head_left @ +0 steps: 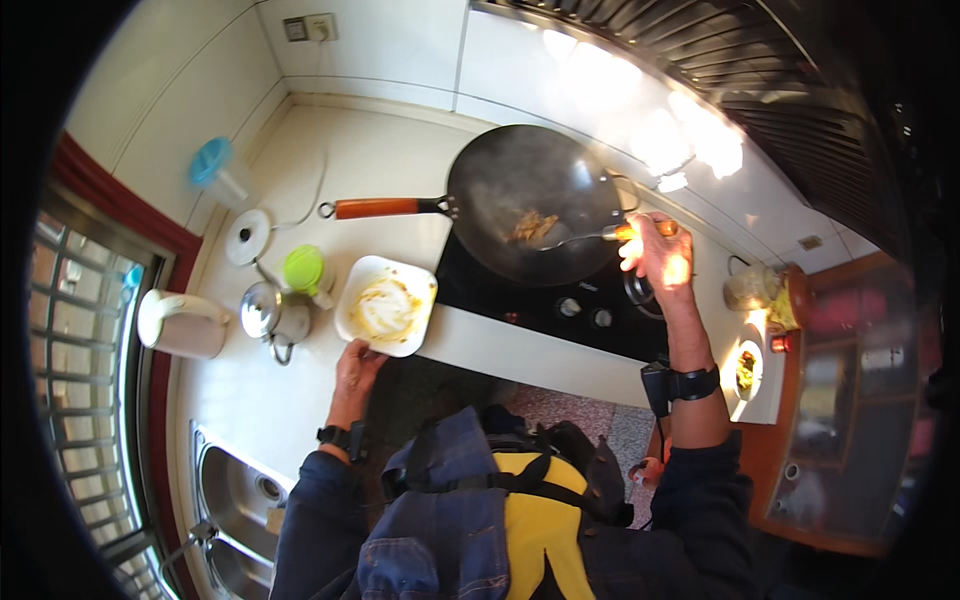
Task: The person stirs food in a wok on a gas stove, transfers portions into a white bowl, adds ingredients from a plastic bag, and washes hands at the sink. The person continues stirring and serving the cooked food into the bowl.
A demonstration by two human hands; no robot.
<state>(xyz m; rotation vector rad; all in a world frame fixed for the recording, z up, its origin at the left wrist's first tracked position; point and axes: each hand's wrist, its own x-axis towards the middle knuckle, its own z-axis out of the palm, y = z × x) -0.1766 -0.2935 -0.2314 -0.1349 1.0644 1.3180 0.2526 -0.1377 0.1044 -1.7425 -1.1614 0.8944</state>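
Note:
A dark wok [490, 175] with a wooden handle pointing left sits on the hob, and faint steam hangs over it. In its bottom lies a small heap of brownish food [534, 226]. My right hand [660, 258] is closed around the handle of a spatula [610, 233], whose metal end reaches into the wok beside the food. To the left, my left hand [355, 375] grips the near edge of a white square bowl [428, 298]. Yellow smears coat the bowl's inside, and it is over the counter; whether it touches the surface I cannot tell.
Left of the bowl stand a green cup [304, 267], a metal kettle [280, 315] and a pale pitcher [183, 323]. A steel sink [222, 480] is at lower left. A white plate of food [746, 372] and a jar [750, 288] stand right of the black hob [540, 315].

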